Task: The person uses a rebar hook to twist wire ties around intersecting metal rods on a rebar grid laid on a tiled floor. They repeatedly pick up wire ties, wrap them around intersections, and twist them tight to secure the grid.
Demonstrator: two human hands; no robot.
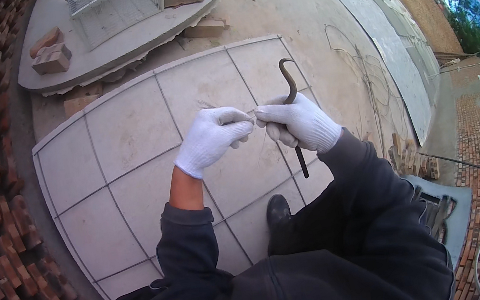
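My left hand point(213, 136), in a white knit glove, is closed around thin tie wires point(204, 104) whose loose ends stick out above the knuckles. Facing it, my gloved right hand point(301, 121) grips a rebar tying hook point(290, 83) with a curved metal end above and a dark straight end below. Thumb and finger of the right hand also pinch at a fine wire strand between the two hands. Both hands are held over a grid of thin dark bars point(179, 148) lying across a pale slab point(131, 129).
A rounded slab point(131, 47) at the upper left bears a white wire rack point(119, 13) and bricks point(51, 59). Stacked bricks point(3, 247) line the left side. Loose wire point(367, 69) lies on the ground to the right. My dark boot point(278, 211) stands at the grid.
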